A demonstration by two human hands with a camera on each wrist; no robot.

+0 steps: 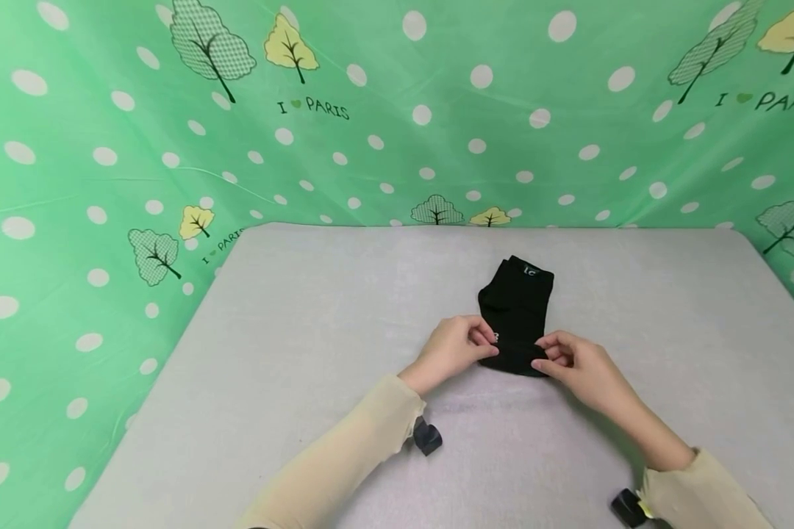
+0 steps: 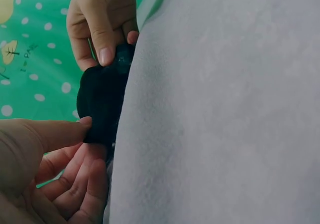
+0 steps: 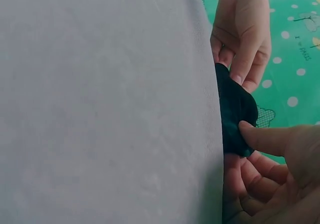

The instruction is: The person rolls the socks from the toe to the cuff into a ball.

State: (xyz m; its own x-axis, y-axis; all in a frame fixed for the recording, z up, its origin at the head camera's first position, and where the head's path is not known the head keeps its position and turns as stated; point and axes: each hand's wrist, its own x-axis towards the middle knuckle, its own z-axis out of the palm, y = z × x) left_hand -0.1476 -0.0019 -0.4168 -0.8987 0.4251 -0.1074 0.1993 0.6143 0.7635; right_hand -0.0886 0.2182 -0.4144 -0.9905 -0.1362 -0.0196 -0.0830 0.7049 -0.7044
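A black sock (image 1: pixel 517 301) lies on the table, its cuff with small white marks pointing away from me. A doubled edge at the cuff hints at a second layer, though I cannot tell if it is another sock. The near end is folded over into a flap. My left hand (image 1: pixel 455 344) pinches the left side of this fold between thumb and fingers. On the right side, my right hand (image 1: pixel 584 366) pinches the fold the same way. Both wrist views show the black fabric (image 2: pixel 102 101) stretched between the two hands, thumbs on top.
A grey cloth-covered table (image 1: pixel 291 323) spreads around the sock. Behind it and at the sides hangs a green sheet (image 1: pixel 384 95) with white dots and printed trees. Small black devices (image 1: pixel 427 436) sit at both sleeve cuffs.
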